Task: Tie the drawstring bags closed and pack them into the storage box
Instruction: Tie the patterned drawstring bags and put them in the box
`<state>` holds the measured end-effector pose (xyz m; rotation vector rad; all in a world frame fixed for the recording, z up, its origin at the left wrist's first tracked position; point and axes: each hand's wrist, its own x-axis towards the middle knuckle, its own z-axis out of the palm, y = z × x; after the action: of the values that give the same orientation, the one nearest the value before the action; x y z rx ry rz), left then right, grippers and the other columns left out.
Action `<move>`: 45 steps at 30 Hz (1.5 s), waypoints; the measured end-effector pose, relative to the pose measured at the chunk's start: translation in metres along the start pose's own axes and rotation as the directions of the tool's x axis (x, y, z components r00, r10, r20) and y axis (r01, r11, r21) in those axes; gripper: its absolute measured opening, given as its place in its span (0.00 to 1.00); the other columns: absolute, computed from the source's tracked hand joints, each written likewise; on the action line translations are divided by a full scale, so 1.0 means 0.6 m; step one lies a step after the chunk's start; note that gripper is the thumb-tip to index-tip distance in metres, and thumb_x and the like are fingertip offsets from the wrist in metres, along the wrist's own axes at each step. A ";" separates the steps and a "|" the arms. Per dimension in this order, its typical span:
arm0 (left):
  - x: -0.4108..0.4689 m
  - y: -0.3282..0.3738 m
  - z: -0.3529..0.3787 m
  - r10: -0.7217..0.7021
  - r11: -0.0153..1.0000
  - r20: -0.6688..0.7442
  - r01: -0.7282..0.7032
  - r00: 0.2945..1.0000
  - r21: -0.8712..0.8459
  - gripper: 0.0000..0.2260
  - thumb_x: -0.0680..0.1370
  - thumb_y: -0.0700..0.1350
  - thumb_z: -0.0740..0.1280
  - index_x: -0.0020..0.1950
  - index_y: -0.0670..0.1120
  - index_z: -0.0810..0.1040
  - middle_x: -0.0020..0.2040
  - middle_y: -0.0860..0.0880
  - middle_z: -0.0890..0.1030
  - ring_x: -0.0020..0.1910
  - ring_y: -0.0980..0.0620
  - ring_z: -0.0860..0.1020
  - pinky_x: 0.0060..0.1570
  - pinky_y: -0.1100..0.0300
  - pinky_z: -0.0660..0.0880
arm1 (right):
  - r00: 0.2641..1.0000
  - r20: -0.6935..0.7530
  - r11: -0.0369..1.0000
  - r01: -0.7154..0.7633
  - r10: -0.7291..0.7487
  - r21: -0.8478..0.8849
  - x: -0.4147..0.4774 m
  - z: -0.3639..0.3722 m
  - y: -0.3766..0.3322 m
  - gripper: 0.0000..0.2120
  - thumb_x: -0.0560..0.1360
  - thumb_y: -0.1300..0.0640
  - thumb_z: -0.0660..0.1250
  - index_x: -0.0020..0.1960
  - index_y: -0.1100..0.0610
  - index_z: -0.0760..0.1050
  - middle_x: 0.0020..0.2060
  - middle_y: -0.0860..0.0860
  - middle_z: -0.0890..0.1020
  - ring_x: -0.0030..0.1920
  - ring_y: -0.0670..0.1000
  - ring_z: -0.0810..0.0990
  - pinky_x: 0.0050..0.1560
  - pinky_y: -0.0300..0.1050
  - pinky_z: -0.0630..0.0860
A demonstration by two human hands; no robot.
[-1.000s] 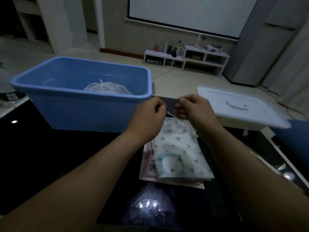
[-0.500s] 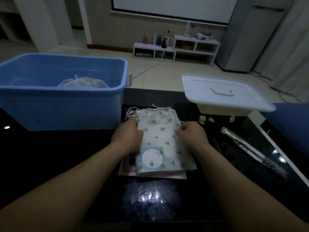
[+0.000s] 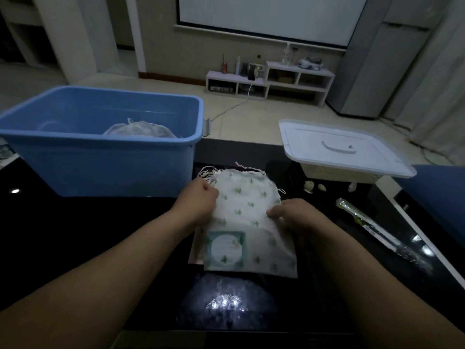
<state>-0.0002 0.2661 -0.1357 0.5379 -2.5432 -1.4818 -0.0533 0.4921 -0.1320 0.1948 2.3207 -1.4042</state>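
Head view: one white bag (image 3: 141, 128) lies in the blue storage box (image 3: 100, 170), with a stack (image 3: 195, 251) left on the black table (image 3: 75, 235). The left hand (image 3: 198, 200) and right hand (image 3: 292, 215) pinch opposite edges of the top cactus-print bag (image 3: 244, 207), its mouth gathered, just beside the box.
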 end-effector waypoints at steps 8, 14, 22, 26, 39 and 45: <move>-0.007 -0.026 -0.003 -0.178 0.966 0.233 0.215 0.956 -0.145 0.13 0.80 0.50 0.71 0.48 0.40 0.83 0.35 0.43 0.78 0.31 0.49 0.73 0.33 0.60 0.68 | 1.000 0.002 0.968 0.027 -0.028 0.250 0.020 0.011 0.026 0.10 0.79 0.58 0.73 0.48 0.67 0.84 0.40 0.63 0.87 0.37 0.59 0.84 0.44 0.50 0.80; 0.024 -0.025 0.023 -0.234 0.901 0.212 0.293 0.949 -0.320 0.15 0.82 0.51 0.70 0.53 0.38 0.82 0.40 0.42 0.82 0.31 0.49 0.77 0.31 0.64 0.70 | 0.998 0.058 0.999 0.015 -0.018 0.052 0.045 0.035 0.012 0.07 0.70 0.62 0.73 0.45 0.65 0.83 0.40 0.61 0.83 0.40 0.59 0.80 0.39 0.48 0.74; 0.033 -0.014 0.047 -0.180 0.856 0.273 0.287 0.945 -0.430 0.10 0.82 0.45 0.69 0.53 0.37 0.81 0.37 0.42 0.84 0.29 0.49 0.83 0.47 0.52 0.74 | 1.000 -0.021 0.921 0.014 -0.007 0.390 0.061 0.050 -0.001 0.09 0.77 0.55 0.72 0.51 0.60 0.87 0.49 0.60 0.88 0.46 0.59 0.86 0.57 0.56 0.82; 0.041 -0.005 0.038 -0.203 0.778 0.257 0.315 0.945 -0.543 0.10 0.83 0.45 0.67 0.56 0.41 0.85 0.52 0.40 0.85 0.46 0.43 0.84 0.49 0.51 0.82 | 1.000 0.021 0.927 0.011 -0.020 0.376 0.051 0.054 -0.005 0.06 0.75 0.59 0.73 0.46 0.58 0.88 0.49 0.59 0.88 0.47 0.59 0.87 0.58 0.57 0.82; 0.031 -0.021 0.019 -0.301 0.352 0.392 0.483 0.869 -0.801 0.19 0.85 0.42 0.60 0.35 0.44 0.80 0.48 0.44 0.86 0.52 0.46 0.82 0.60 0.49 0.77 | 0.980 0.096 0.566 -0.181 0.176 0.804 0.031 0.030 -0.003 0.15 0.79 0.60 0.60 0.33 0.56 0.69 0.37 0.53 0.79 0.38 0.53 0.77 0.42 0.46 0.76; 0.029 -0.027 0.012 -0.313 0.306 0.280 0.376 0.907 -0.875 0.14 0.78 0.34 0.57 0.32 0.42 0.68 0.30 0.43 0.75 0.31 0.48 0.80 0.54 0.48 0.81 | 0.965 -0.025 0.556 -0.129 0.260 0.821 0.031 0.003 0.005 0.16 0.80 0.59 0.57 0.33 0.54 0.66 0.33 0.51 0.74 0.37 0.51 0.75 0.40 0.42 0.71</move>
<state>-0.0146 0.2582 -0.1540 0.8339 -1.1627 -2.7307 -0.0685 0.4901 -0.1432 0.8218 1.4655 -2.2947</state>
